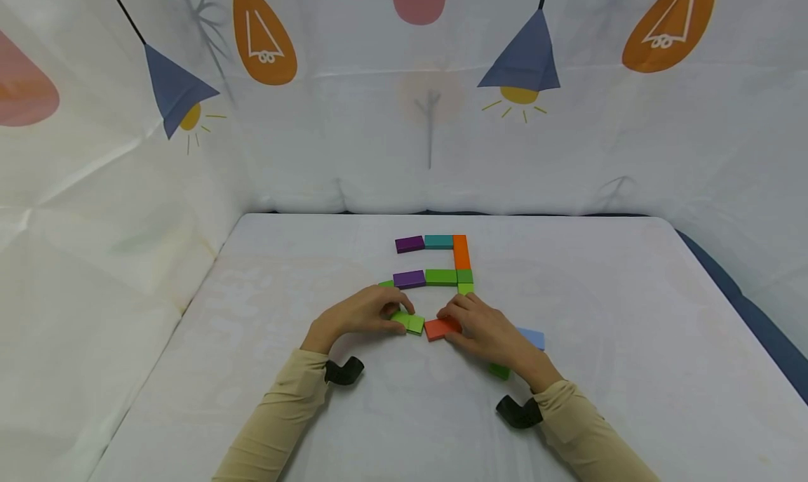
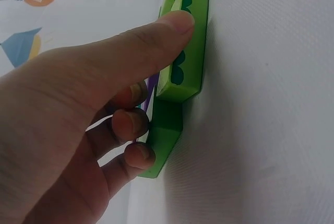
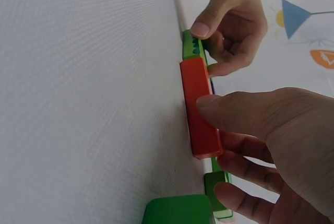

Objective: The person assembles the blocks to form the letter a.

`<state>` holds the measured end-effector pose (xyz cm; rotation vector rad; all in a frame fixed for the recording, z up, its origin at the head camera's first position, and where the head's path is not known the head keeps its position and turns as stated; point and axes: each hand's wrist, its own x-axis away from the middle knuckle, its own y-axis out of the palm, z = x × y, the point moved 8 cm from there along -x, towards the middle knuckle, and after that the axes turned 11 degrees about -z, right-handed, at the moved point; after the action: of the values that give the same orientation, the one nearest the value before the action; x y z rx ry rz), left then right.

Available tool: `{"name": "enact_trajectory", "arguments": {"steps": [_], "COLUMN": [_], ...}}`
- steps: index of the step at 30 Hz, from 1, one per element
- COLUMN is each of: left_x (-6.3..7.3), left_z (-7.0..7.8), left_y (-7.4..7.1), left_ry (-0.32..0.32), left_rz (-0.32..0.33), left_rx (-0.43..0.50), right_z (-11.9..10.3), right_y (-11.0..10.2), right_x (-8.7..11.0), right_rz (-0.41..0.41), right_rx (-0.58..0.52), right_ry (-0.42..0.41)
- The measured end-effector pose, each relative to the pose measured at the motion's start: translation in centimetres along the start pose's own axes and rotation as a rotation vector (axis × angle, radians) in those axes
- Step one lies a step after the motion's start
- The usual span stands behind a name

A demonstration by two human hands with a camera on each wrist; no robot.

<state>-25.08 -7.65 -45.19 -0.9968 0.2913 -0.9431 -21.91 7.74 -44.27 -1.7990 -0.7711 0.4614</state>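
Note:
My left hand [image 1: 361, 315] pinches a light green block [image 1: 414, 325] between thumb and fingers; dark green scallops mark its side [image 2: 178, 70] in the left wrist view. Opposite it, my right hand [image 1: 489, 330] grips a red-orange block [image 1: 434, 330], thumb along the near side and fingers behind. The two blocks lie end to end on the white table, their ends close together. In the right wrist view the red-orange block [image 3: 197, 106] shows nearly its full length. Part of each block is covered by fingers in the head view.
Behind the hands, purple [image 1: 409, 279], green [image 1: 441, 278], teal [image 1: 438, 242] and orange [image 1: 462, 252] blocks form a bent line on the table [image 1: 303, 257]. A blue block [image 1: 532, 338] and a dark green block [image 1: 499, 371] lie by the right wrist, partly hidden.

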Motion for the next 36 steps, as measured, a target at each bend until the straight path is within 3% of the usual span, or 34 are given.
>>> {"name": "enact_trajectory", "arguments": {"steps": [36], "left_x": [0.22], "left_z": [0.37], "left_y": [-0.16], "left_ry": [0.012], "left_rz": [0.013], "left_rx": [-0.034], "right_z": [0.08], "right_y": [0.11], "right_x": [0.11], "right_rz": [0.006], "right_rx": [-0.015], "right_ry": [-0.019]}}
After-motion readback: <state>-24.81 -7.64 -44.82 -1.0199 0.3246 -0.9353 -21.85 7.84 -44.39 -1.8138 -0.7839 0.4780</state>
